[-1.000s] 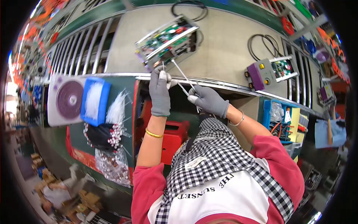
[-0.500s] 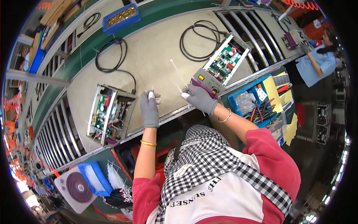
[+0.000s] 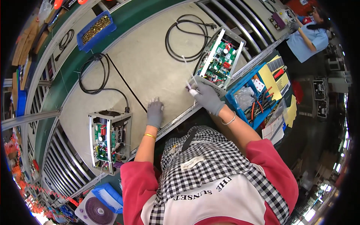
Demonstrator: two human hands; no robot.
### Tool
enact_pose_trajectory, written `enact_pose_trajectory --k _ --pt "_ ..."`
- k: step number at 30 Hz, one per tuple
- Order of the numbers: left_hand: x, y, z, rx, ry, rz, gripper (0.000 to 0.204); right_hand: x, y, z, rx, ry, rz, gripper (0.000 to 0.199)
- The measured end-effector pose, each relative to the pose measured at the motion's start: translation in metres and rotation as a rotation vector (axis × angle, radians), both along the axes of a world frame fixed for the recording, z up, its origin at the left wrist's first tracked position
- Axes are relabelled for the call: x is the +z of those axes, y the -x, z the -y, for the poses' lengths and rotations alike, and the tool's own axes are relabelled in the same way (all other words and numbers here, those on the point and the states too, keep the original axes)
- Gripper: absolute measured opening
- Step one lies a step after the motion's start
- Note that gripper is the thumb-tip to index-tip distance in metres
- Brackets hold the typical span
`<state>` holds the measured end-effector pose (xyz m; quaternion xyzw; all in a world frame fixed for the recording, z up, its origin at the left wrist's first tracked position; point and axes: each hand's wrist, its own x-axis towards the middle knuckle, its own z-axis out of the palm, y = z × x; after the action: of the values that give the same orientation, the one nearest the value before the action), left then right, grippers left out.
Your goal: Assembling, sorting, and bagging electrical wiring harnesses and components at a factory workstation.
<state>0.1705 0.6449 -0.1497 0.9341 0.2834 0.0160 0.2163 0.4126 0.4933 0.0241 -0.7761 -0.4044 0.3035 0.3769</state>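
Note:
My left hand (image 3: 155, 114), in a grey glove, lies flat on the pale worktop (image 3: 144, 71) with its fingers stretched forward and nothing under them that I can see. My right hand (image 3: 207, 99), also gloved, pinches thin white cable ties (image 3: 188, 85) between thumb and fingers; their tails stick out toward the worktop. Just beyond that hand stands an uncovered electronic unit (image 3: 224, 58) with a green circuit board, its grey front panel partly hidden by my hand. A second uncovered unit (image 3: 103, 138) stands to the left of my left hand.
Black power cords (image 3: 167, 42) lie coiled beside both units. A blue bin of brass-coloured parts (image 3: 96, 30) sits at the far left. To my right is a blue tray (image 3: 258, 120) with pliers and a plastic bag. Metal rollers flank the worktop. A co-worker (image 3: 310, 37) handles another unit far right.
My left hand has come down from a curled pose to lie flat on the worktop. My right hand keeps the cable ties and has shifted slightly. The view has turned, revealing a dark gap across the worktop.

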Motion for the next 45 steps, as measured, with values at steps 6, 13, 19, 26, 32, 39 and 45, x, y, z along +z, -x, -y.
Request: enact_pose_trajectory --k 6,13,19,26,32,39,45 --pt "-0.01 -0.03 0.007 -0.033 0.053 0.089 0.016 0.006 -0.033 0.006 -0.077 0.055 0.008 0.021" --pt "-0.016 -0.118 0.026 -0.076 0.059 0.098 0.02 0.002 -0.116 0.027 -0.171 0.102 0.037 0.02" --pt "-0.025 -0.21 0.052 -0.077 0.023 0.155 0.025 -0.002 -0.201 0.047 -0.214 0.039 0.133 0.016" --pt "-0.016 -0.307 0.069 -0.104 0.09 0.145 0.02 -0.001 -0.265 0.063 -0.383 0.043 0.118 0.016" --pt "0.012 -0.306 0.057 0.302 0.717 0.496 0.019 -0.015 -0.215 0.057 -0.354 0.137 -0.135 0.018" --pt "-0.028 -0.207 0.046 1.134 1.023 0.673 0.022 -0.099 -0.102 0.026 -0.064 0.324 -0.826 0.023" --pt "-0.122 -0.228 0.02 0.99 1.059 0.366 0.032 -0.238 -0.147 -0.001 -0.695 0.274 -1.741 0.035"
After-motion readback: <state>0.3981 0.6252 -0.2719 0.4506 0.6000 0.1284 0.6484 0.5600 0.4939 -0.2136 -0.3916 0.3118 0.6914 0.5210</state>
